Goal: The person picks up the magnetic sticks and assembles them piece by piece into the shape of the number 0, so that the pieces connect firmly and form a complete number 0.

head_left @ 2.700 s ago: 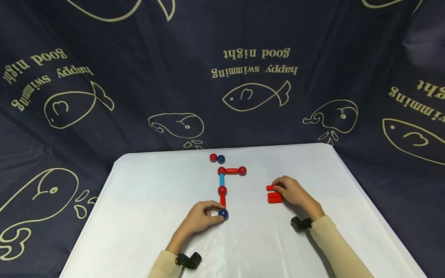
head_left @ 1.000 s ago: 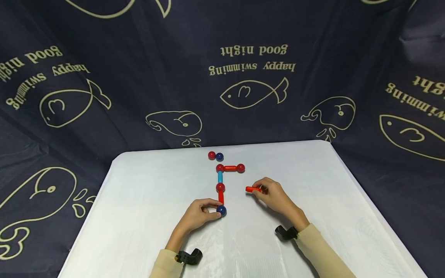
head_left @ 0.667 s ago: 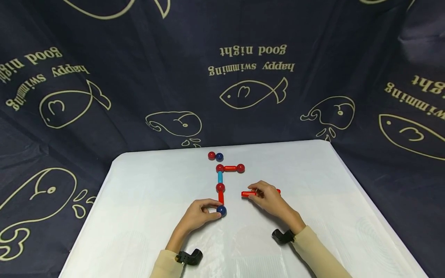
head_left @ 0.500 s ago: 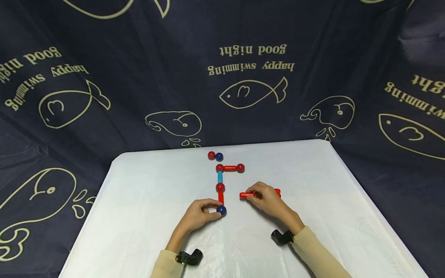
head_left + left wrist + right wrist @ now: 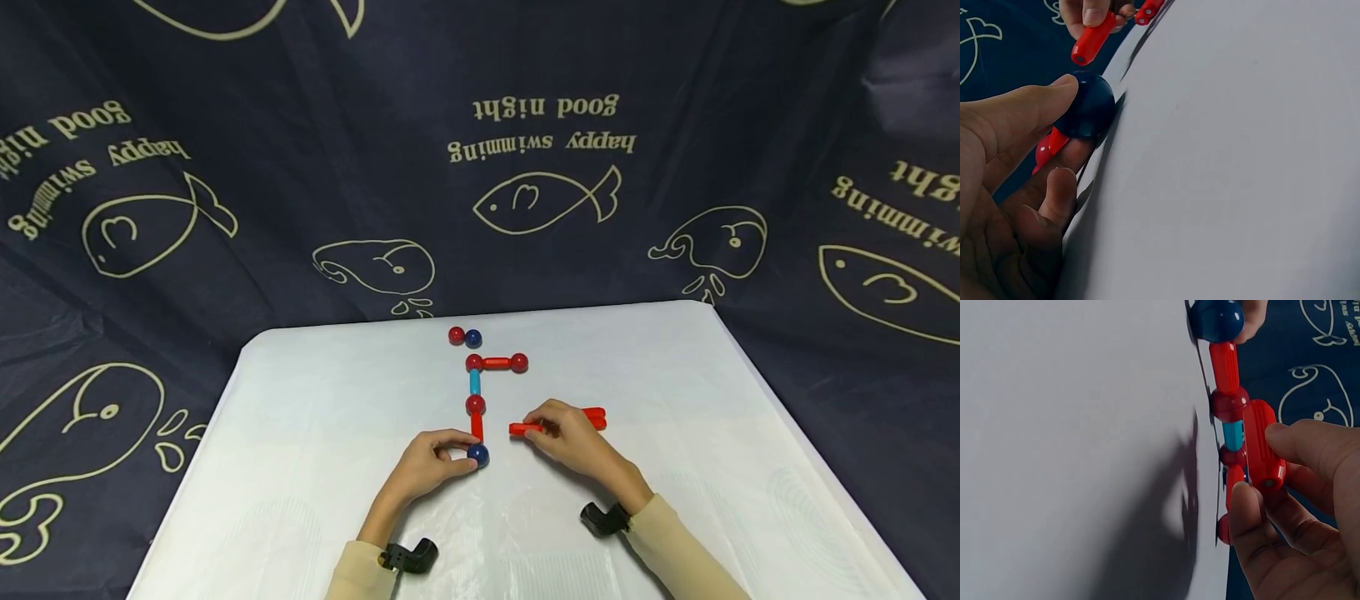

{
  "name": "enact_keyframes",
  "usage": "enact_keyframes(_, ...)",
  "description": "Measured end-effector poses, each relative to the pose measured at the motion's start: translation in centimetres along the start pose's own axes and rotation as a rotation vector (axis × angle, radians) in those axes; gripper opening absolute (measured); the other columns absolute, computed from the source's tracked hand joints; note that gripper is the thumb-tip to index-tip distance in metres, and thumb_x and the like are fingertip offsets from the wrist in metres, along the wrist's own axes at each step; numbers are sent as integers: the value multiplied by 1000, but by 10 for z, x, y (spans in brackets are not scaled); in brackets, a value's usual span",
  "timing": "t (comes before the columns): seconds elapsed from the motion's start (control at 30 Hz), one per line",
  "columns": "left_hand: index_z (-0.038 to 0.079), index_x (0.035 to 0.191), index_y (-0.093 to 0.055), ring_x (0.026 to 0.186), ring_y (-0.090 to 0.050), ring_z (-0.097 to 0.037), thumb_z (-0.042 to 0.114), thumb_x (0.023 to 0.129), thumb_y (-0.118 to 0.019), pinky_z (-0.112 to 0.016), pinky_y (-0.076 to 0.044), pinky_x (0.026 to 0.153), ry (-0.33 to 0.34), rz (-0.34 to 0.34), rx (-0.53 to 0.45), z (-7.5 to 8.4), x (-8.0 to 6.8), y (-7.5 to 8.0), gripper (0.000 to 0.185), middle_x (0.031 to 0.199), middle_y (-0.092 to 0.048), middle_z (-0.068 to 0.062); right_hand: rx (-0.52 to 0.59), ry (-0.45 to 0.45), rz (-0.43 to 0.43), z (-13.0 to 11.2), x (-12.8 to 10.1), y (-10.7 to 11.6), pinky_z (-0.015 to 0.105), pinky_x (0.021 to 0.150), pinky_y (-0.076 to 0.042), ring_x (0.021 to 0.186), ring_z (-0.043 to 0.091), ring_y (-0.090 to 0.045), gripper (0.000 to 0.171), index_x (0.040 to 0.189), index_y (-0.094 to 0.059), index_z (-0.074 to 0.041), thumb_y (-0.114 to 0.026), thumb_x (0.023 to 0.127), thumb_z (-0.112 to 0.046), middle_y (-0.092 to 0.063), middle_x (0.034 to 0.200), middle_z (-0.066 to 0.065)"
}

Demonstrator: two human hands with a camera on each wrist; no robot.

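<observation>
My left hand: pinching the dark-blue ball at the near end of a ball-and-rod chain, white tabletop. My right hand: pinching one red rod, near the ball, apart. Two more red rods, partly hidden behind that hand.

Worktop: white, far corners rounded
Cloth: dark blue, beyond the far edge and past both side edges
Print: pale fish, whales, upside-down lettering
Light: soft sheen between the side edges
</observation>
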State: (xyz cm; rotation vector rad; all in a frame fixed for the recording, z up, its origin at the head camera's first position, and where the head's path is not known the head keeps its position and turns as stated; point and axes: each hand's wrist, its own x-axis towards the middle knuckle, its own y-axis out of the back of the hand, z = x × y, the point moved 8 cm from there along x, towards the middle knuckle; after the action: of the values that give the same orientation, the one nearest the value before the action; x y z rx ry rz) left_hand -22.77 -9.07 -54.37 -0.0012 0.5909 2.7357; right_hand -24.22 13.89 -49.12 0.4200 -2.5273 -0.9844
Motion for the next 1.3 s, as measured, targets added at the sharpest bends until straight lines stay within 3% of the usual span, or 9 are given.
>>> enact_keyframes(0.13, 23, 113, -79, 51, -46, -5, 25, 84, -86, -21, -36, 46, 4, -1, 3, 0, 0, 0, 30, 106, -78, -3, 18, -27, -27, -2, -2, -5, 20, 69, -53, 79, 5, -57, 15, 105, -77, -14, -80, 90, -16, -68, 96, -7)
enact_keyframes(0.8, 25, 111, -79, 50, -44, -3, 28, 84, -86, -20, -35, 45, 8, 3, 6, 1, 0, 0, 29, 100, -77, 0, 91, 50, -141, -16, -9, -34, 19, 65, -50, 74, 0, -53, 11, 105, -76, -11, -75, 94, -13, -66, 94, -6)
enact_keyframes(1.3, 25, 112, -80, 50, -45, -4, 27, 84, -86, -21, -36, 44, 8, 10, 2, 4, 0, 0, 29, 101, -77, 0, 83, 57, -187, -19, -6, -35, 20, 67, -52, 75, 1, -55, 15, 108, -75, -11, -76, 94, -15, -69, 95, -4)
